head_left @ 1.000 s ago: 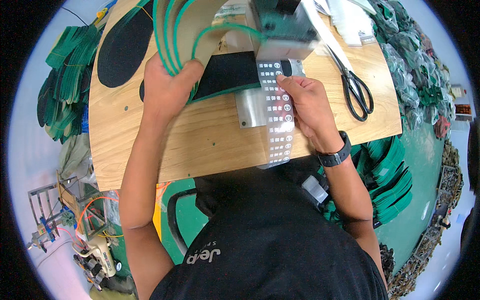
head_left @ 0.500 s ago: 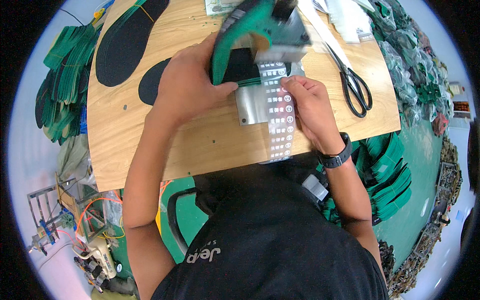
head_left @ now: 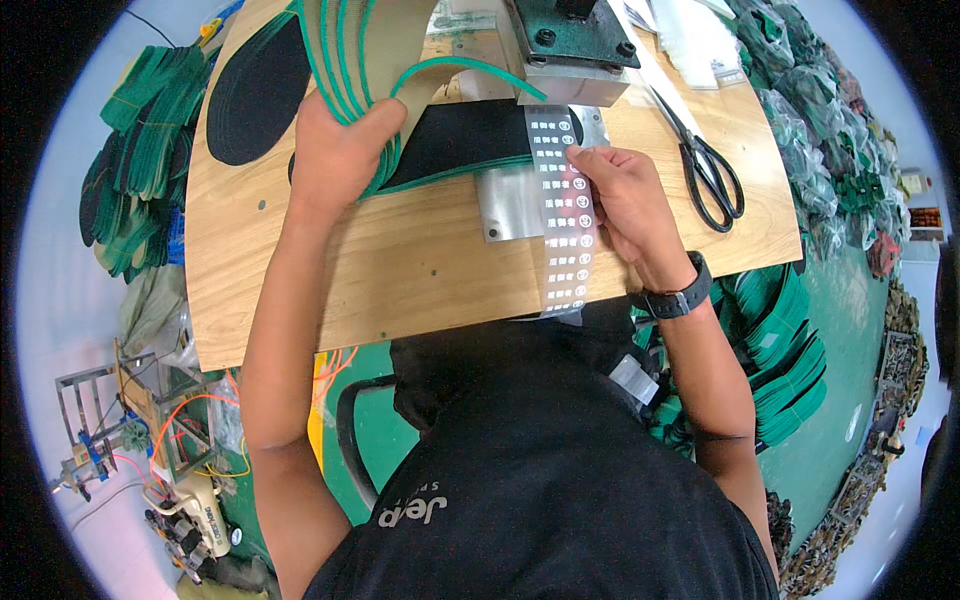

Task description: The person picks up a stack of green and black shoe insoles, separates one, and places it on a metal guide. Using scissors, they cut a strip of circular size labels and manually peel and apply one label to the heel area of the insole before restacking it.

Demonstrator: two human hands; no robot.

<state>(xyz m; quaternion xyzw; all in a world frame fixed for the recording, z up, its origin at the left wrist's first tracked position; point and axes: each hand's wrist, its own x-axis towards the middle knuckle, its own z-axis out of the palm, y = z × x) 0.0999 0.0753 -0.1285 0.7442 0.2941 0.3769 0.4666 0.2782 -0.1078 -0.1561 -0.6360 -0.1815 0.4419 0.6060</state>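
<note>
My left hand [head_left: 338, 150] grips a fanned stack of tan insoles with green edging [head_left: 372, 55] at the table's far middle. A black insole [head_left: 470, 135] from that stack lies flat under the dark green press head [head_left: 572, 40]. My right hand [head_left: 612, 190] pinches a long clear strip of printed round labels [head_left: 565, 215], which runs from under the press down over a metal plate [head_left: 510, 205] to the near table edge. A black watch [head_left: 678, 296] is on the right wrist.
Black scissors [head_left: 708, 170] lie on the wooden table [head_left: 420, 270] to the right. A large black sole shape [head_left: 255, 95] lies at the far left. Green insole piles [head_left: 135, 170] sit left of the table and more [head_left: 790, 350] on the right. A wired frame [head_left: 150, 440] stands lower left.
My left hand dropped onto the table half a second ago with the press head down, then rose back with the fanned stack. The label strip has shifted slightly under my right hand.
</note>
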